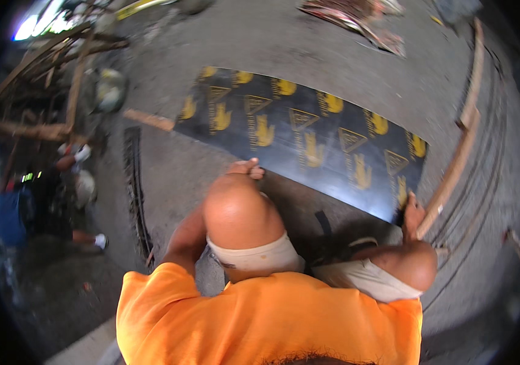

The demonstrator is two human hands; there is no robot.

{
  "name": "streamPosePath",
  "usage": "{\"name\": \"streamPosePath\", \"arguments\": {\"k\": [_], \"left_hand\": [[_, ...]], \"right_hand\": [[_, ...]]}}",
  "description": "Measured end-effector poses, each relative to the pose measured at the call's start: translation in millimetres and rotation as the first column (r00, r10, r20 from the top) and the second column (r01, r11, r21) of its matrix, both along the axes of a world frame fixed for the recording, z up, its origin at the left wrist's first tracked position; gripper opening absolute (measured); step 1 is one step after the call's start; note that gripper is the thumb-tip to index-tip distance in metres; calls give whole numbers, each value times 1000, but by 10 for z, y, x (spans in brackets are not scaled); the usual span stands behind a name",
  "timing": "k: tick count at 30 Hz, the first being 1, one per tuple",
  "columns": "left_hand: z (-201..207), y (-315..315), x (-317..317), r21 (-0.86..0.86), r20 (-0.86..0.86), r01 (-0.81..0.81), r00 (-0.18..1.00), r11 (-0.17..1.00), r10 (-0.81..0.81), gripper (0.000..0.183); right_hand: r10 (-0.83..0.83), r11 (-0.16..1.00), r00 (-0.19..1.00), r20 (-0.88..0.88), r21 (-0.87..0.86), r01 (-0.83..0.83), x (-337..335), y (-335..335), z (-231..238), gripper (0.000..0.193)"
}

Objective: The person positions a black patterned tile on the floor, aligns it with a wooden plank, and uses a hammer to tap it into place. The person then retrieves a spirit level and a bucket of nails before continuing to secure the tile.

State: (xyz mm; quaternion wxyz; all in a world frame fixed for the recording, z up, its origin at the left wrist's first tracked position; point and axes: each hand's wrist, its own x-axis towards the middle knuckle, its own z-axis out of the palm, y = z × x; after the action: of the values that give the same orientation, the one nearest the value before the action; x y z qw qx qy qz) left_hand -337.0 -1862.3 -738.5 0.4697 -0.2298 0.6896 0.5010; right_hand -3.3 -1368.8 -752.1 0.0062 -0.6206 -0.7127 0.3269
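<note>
A long black panel [327, 131] printed with yellow hand and triangle marks lies slanted across the floor in front of my knees. At its near edge, just beyond my left knee [235, 210], my left hand [249, 168] is closed on the edge with curled fingers; the knee hides part of that hand. My right hand [414, 214] grips the panel's near right corner, thumb up along the end. Both fingers' undersides are out of sight.
Wooden battens [464, 146] run along the right side, with thin dark rods [485, 188] beside them. A short wood strip [149, 118] touches the panel's left end. Dark bars [135, 188] lie at left. A crumpled sack [363, 21] is far ahead. Another person [47, 201] crouches at left near stacked timber.
</note>
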Motion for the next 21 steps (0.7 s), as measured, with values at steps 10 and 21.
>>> {"name": "streamPosePath", "arguments": {"k": [10,21], "left_hand": [[729,621,-74,647,-142,-310,849,697,509,62],[4536,1713,-1039,107,-868,308,-435,945,240,24]], "right_hand": [[-87,983,907,-411,110,144,-337,6,703,57],[659,751,692,-294,214,-625,-2122,435,1671,83]]}}
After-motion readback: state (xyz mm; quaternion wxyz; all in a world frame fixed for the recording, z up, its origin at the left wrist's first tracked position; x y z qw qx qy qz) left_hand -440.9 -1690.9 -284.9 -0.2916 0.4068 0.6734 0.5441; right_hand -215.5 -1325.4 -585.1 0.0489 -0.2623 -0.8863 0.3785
